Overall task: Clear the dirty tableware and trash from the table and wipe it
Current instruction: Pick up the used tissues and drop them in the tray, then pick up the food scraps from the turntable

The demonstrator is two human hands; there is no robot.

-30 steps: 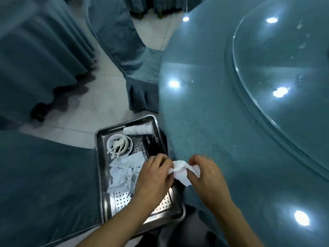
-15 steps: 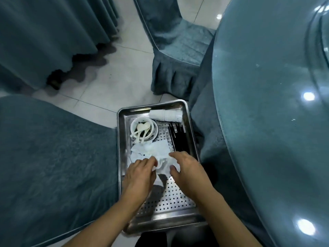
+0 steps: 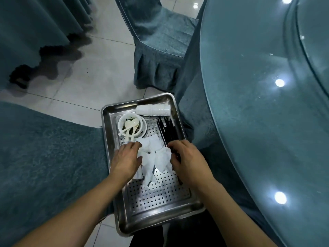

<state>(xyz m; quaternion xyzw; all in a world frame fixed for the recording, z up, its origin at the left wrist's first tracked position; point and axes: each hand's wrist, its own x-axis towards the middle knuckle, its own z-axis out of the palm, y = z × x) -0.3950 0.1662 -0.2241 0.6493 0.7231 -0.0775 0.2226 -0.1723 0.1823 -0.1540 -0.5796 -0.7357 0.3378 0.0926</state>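
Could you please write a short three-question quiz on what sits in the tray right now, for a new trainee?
1. True or false: the stack of white cups stands upright in the metal tray.
2. What lies between the left hand and the right hand? A. white napkins B. a plate C. a sponge
3. Fill in: the white spoons rest in a white ____.

Key
1. False: it lies on its side along the tray's far end.
2. A: crumpled white napkins lie there; both hands touch them.
3. Bowl: the bowl sits in the far left corner, left of the black chopsticks.
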